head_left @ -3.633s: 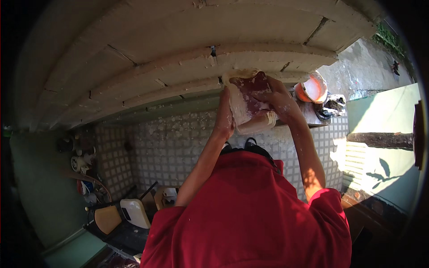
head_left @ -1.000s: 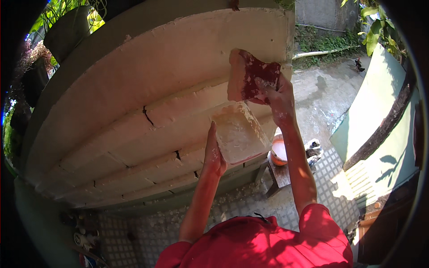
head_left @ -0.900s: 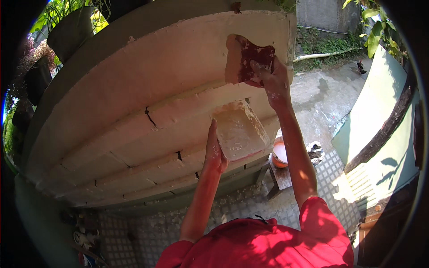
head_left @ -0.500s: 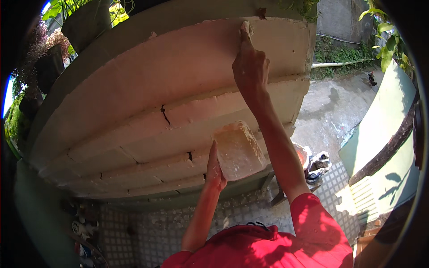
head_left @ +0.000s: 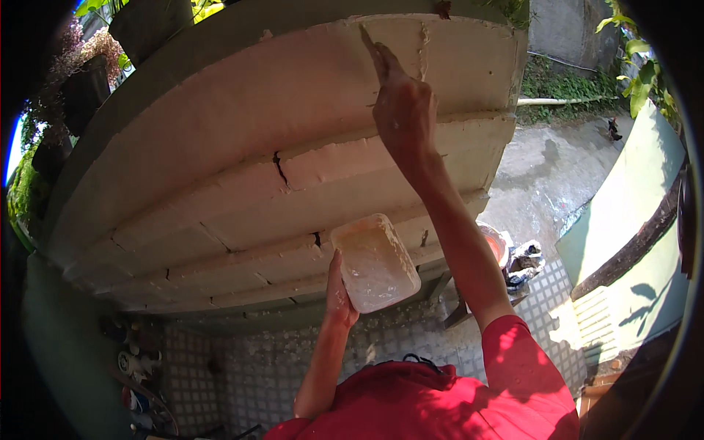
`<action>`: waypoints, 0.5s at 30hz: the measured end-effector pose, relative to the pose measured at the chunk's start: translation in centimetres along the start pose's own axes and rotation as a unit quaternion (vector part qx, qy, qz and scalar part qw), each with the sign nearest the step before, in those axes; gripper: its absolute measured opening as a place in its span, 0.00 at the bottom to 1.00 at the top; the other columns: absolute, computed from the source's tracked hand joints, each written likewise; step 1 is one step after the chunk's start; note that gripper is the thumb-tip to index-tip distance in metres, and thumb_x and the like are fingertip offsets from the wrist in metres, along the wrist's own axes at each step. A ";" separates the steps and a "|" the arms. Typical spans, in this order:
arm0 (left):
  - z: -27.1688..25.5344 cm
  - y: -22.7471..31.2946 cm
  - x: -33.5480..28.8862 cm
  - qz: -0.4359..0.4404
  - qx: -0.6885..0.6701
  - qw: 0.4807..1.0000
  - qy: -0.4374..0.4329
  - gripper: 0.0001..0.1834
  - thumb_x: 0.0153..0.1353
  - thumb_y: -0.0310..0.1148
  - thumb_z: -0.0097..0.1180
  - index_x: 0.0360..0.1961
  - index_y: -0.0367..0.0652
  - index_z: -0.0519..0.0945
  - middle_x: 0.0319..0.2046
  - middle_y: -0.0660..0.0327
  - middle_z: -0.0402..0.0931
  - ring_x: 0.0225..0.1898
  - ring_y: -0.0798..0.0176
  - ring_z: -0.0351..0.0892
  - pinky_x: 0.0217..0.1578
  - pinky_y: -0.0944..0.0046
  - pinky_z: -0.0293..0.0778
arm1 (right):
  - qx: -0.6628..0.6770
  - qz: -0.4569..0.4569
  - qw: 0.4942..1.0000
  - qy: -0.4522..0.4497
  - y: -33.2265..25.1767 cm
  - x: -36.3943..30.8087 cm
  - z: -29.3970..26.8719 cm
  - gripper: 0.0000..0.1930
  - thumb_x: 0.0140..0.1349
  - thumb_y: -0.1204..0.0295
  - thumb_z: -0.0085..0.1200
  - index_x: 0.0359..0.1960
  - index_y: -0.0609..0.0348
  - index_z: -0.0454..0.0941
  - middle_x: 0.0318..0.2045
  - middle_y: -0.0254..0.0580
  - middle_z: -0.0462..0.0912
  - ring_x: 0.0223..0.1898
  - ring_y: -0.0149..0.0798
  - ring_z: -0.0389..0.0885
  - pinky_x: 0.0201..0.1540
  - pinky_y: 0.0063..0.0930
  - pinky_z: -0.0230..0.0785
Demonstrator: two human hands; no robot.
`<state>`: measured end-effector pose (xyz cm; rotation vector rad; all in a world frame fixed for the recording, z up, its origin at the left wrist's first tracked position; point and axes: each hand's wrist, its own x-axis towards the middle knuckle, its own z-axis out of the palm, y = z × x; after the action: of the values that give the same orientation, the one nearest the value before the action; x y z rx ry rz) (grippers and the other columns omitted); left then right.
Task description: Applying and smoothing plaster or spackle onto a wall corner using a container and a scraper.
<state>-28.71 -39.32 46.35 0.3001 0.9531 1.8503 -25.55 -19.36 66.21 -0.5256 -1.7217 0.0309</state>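
My right hand reaches up to the top panel of a pale, curved, stepped wall. Its fingers are closed around a putty knife, whose thin blade lies against the panel just below the upper rim; the handle is mostly hidden in the hand. Just right of the blade, a raised line of pale filler runs down the surface. Lower down, my left hand grips the left side of a rectangular plastic tub, tilted and smeared inside with whitish paste.
Dark cracks break the wall's ledges. Potted plants stand at the upper left. Below right, a bucket and a crumpled bag rest by a low wooden stand. A light green panel leans at the right, above tiled floor.
My right hand has moved left with the putty knife, leaving a line of filler on its right. My left hand has brought the tub slightly down and left.
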 end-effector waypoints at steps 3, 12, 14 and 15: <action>-1.7 -0.1 -1.5 -0.006 -0.007 1.000 0.006 0.38 0.64 0.62 0.44 0.64 0.43 0.63 0.56 0.54 0.71 0.55 0.53 0.75 0.55 0.52 0.74 | -0.030 0.061 0.997 0.032 4.3 2.3 -2.7 0.28 0.54 0.84 0.46 0.61 0.57 0.68 0.31 0.58 0.83 0.31 0.58 0.82 0.33 0.47 0.76; -4.2 -1.1 -4.2 0.010 0.003 0.996 0.091 0.37 0.65 0.60 0.42 0.64 0.44 0.63 0.57 0.56 0.71 0.56 0.54 0.74 0.55 0.53 0.73 | -0.013 -0.011 1.000 0.015 -3.2 -0.4 6.6 0.24 0.54 0.83 0.50 0.55 0.60 0.69 0.33 0.54 0.82 0.32 0.59 0.82 0.35 0.49 0.75; -4.6 -1.0 -4.6 0.006 -0.003 0.995 0.102 0.36 0.65 0.60 0.42 0.64 0.44 0.63 0.57 0.56 0.71 0.56 0.54 0.74 0.55 0.53 0.73 | -0.012 0.007 0.998 -0.058 -5.9 -1.4 6.7 0.25 0.51 0.84 0.53 0.54 0.62 0.68 0.36 0.55 0.81 0.33 0.58 0.82 0.35 0.48 0.76; -4.9 -1.1 -4.6 0.011 -0.008 0.996 0.089 0.36 0.65 0.60 0.42 0.64 0.44 0.63 0.57 0.56 0.71 0.56 0.54 0.74 0.56 0.53 0.73 | 0.028 -0.006 0.999 -0.034 -6.4 -1.6 6.4 0.22 0.54 0.83 0.50 0.54 0.61 0.71 0.33 0.57 0.81 0.31 0.59 0.82 0.35 0.49 0.74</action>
<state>-28.63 -45.39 43.24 0.1376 1.0580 1.9287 -33.43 -24.00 65.27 -0.4777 -1.7861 0.0880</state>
